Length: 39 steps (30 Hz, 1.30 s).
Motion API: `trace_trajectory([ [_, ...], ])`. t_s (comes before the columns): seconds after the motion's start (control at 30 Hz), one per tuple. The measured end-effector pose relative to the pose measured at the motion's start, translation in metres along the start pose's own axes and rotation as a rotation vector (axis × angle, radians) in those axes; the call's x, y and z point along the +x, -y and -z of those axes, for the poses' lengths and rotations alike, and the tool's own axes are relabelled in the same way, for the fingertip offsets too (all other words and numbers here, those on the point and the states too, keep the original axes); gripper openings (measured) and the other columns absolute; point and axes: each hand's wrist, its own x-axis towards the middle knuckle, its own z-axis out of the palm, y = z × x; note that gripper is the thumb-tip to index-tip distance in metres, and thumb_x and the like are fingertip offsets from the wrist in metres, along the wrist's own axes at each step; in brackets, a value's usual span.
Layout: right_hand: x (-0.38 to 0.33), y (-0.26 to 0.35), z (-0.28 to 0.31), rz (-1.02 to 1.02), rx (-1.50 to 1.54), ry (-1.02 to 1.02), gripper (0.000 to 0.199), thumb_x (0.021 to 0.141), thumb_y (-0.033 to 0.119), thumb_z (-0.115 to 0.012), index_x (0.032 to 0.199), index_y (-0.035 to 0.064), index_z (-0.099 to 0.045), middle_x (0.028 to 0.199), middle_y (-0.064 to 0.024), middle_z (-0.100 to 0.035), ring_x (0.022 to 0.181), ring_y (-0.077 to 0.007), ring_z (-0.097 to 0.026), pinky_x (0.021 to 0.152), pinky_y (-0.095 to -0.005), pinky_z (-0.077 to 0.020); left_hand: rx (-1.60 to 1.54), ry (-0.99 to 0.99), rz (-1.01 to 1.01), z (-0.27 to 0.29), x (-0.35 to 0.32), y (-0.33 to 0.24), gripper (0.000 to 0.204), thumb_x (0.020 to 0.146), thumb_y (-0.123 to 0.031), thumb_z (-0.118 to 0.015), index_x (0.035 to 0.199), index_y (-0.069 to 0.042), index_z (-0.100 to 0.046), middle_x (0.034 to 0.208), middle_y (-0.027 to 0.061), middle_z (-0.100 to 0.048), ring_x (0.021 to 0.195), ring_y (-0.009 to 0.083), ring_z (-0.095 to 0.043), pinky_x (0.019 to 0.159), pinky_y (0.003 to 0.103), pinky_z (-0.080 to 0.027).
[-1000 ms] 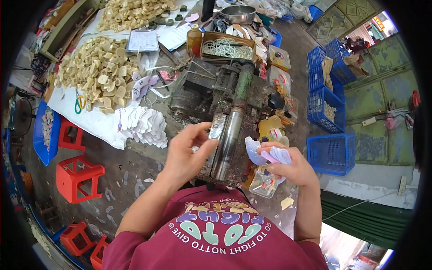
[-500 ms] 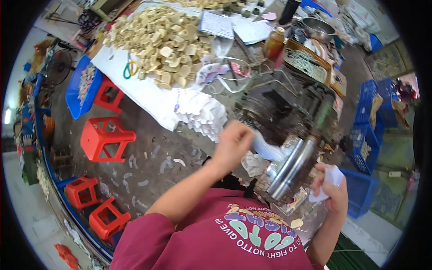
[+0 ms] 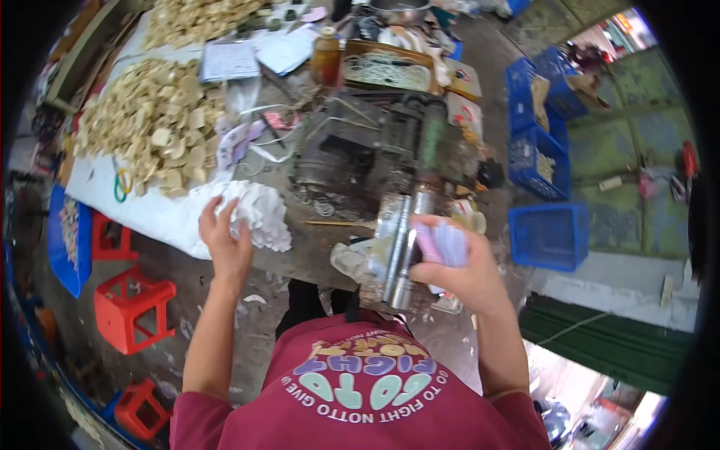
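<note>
My left hand (image 3: 227, 244) is at the near side of a heap of thin white pieces (image 3: 262, 214), fingers spread, fingertips at the heap's edge. Whether the pieces are cloth or paper I cannot tell. Beside two shiny metal rollers (image 3: 402, 259), my right hand (image 3: 469, 274) is closed around a small wad of thin white and pink pieces (image 3: 444, 244). The rollers belong to a dark, greasy machine (image 3: 337, 150) on the table. A crumpled whitish cloth (image 3: 349, 260) lies to the left of the rollers.
Many beige pieces (image 3: 150, 124) cover the left of the table, with green-handled scissors (image 3: 121, 185) beside them. Papers (image 3: 229, 61), a brown bottle (image 3: 326, 56) and a tray of cords (image 3: 390, 67) stand farther back. Red stools (image 3: 131, 311) are left, blue crates (image 3: 549, 236) right.
My left hand has moved from near the rollers to the white heap, its fingers now spread. My right hand has brought its wad up beside the rollers. The whole view has turned.
</note>
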Motion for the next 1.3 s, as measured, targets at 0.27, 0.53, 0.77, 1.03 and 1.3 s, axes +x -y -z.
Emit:
trace_trajectory([
  [0.27,-0.012,0.004,-0.011,0.104,0.079,-0.024,0.059,0.074,0.015,-0.078,0.127,0.0010,-0.056,0.112,-0.0063,-0.063,0.084,-0.0079,-0.060,0.076,-0.0246,-0.0483,-1.297,0.746,0.531,0.003,0.010,-0.200,0.011,0.091,-0.007,-0.061,0.097,0.001,-0.065,0.090,0.0017,-0.066,0.084,0.0061,-0.059,0.076,0.022,-0.046],
  [0.53,-0.040,-0.012,0.045,0.056,0.287,0.277,0.035,0.079,0.005,-0.063,0.114,-0.0003,-0.064,0.132,-0.0126,-0.052,0.077,-0.0095,-0.062,0.063,-0.0227,-0.0511,-0.911,0.706,0.159,-0.013,0.005,-0.205,0.011,0.085,-0.005,-0.065,0.096,0.000,-0.066,0.081,0.0040,-0.063,0.077,0.0101,-0.058,0.073,0.027,-0.047],
  [0.77,-0.022,-0.045,0.076,-0.263,0.046,0.236,0.039,0.082,0.007,-0.062,0.121,0.0013,-0.059,0.102,-0.0054,-0.064,0.069,-0.0076,-0.059,0.060,-0.0220,-0.0489,-0.406,0.338,-0.111,-0.039,-0.015,-0.163,0.024,0.072,-0.004,-0.073,0.095,-0.005,-0.068,0.088,0.0125,-0.060,0.082,0.0297,-0.060,0.073,0.038,-0.048],
  [1.03,-0.004,-0.031,0.051,-0.110,0.161,0.082,0.043,0.083,0.010,-0.063,0.122,-0.0057,-0.056,0.088,-0.0070,-0.066,0.065,-0.0095,-0.059,0.061,-0.0235,-0.0488,-0.433,0.282,-0.038,-0.057,-0.030,-0.144,0.014,0.075,-0.007,-0.073,0.088,-0.005,-0.067,0.089,0.0109,-0.061,0.085,0.0274,-0.059,0.074,0.037,-0.046],
  [1.3,-0.010,-0.031,0.042,-0.018,0.399,0.101,0.074,0.082,0.037,-0.068,0.133,-0.0110,-0.042,0.074,-0.0054,-0.055,0.056,-0.0115,-0.052,0.061,-0.0294,-0.0459,0.231,-0.207,-0.050,0.007,0.040,0.019,0.011,0.072,-0.005,-0.071,0.080,-0.008,-0.064,0.083,0.0070,-0.059,0.081,0.0276,-0.057,0.075,0.041,-0.040],
])
